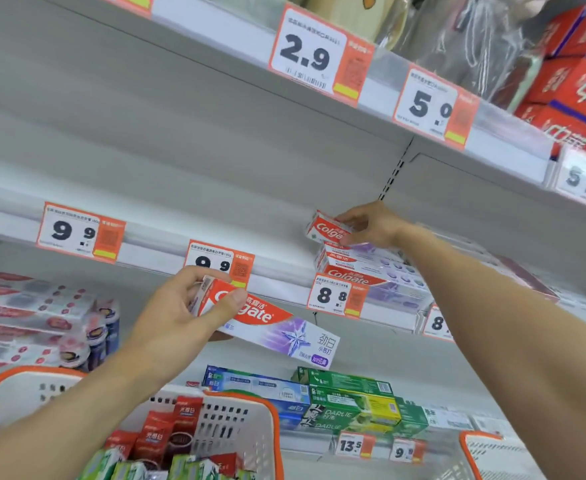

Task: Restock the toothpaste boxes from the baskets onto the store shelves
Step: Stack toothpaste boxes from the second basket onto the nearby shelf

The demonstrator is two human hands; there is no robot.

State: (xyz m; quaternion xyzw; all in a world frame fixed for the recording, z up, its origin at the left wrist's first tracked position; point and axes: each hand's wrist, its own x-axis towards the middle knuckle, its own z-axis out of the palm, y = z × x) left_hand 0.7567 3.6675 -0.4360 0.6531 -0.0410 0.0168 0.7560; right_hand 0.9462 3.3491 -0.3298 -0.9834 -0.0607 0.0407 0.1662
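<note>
My left hand (184, 306) grips the red end of a white-and-purple Colgate toothpaste box (284, 336), held in the air below the middle shelf's edge. My right hand (367, 223) reaches onto the middle shelf (153, 249) and holds another Colgate box (322, 228) on top of a stack of like boxes (364, 268) above the 8.8 price tag (336, 296). A white basket with an orange rim (243, 431) sits low in front of me with several red and green toothpaste boxes (167, 441) in it.
The middle shelf left of the stack is bare, with two 9.9 tags. Blue and green toothpaste boxes (347, 400) fill the lower shelf. Pink-marked packs (35, 313) lie at the left. Red boxes (575, 81) stand on the top shelf at right. A second basket's rim (471, 445) shows at lower right.
</note>
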